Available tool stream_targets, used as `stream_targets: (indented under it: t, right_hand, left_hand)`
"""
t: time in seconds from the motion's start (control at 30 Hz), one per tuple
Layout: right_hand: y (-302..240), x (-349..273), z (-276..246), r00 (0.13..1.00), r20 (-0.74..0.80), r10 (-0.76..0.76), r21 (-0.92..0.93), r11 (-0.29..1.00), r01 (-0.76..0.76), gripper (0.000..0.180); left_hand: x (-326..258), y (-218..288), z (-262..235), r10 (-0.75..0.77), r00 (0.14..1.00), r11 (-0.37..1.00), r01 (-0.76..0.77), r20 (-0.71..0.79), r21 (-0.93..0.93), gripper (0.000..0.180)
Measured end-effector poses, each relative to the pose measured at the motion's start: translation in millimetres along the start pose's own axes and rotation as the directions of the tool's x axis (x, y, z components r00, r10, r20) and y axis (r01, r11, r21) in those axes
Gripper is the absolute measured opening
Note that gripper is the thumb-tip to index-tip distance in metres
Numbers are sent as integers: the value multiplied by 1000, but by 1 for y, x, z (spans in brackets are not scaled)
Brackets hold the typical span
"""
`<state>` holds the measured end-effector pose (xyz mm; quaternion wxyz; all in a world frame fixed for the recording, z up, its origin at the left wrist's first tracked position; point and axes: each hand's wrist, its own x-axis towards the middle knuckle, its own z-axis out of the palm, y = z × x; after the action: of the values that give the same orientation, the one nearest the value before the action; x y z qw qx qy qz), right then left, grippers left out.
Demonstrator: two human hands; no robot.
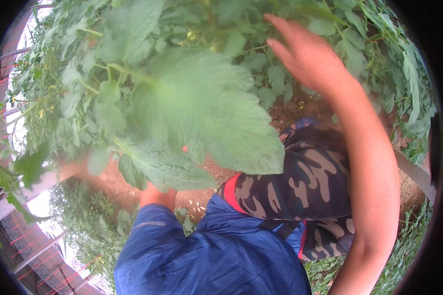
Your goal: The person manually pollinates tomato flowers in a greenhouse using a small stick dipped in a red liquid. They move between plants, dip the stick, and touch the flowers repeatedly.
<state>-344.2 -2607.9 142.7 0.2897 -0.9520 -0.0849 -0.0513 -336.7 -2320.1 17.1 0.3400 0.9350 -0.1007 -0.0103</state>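
My right hand (pixel 302 54) reaches into the tomato plants (pixel 266 64) at the upper right. Two of its fingertips show apart from each other, with nothing visible between them. A large, blurred tomato leaf (pixel 206 103) hangs close in the middle. Beneath its lower edge a second leaf (pixel 165 164) covers most of my left hand (pixel 157 195). Only the wrist end shows below it, coming out of a blue sleeve, so the left fingers are hidden. Small yellow flowers (pixel 192 36) show among the stems at the top.
Dense foliage (pixel 403 54) lines the top and right. My bent legs in camouflage trousers (pixel 300 187) are over brown soil (pixel 118 184). Lower plants (pixel 91 211) grow at the left, near a pale rail (pixel 39 189) and thin red strings (pixel 59 282).
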Motion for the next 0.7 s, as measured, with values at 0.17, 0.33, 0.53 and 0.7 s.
stream_targets:
  t: [0.17, 0.33, 0.53, 0.7]
  right_hand:
    - [-1, 0, -1, 1000, 6, 15, 4, 1000, -15, 53]
    - [-2, 2, -1, 1000, 5, 6, -11, 1000, -6, 53]
    - [5, 0, 0, 999, 24, 32, 23, 999, -33, 52]
    - [4, 2, 2, 999, 24, 24, 48, 999, -25, 52]
  left_hand:
    - [-3, 12, -9, -92, 995, 995, 93, 42, -29, 37]
    - [-3, 2, 3, -23, 999, 997, 21, -27, -77, 35]
    - [4, 3, 2, -139, 988, 987, 143, 61, -66, 36]
    - [1, -6, 0, -114, 993, 989, 115, 15, -90, 36]
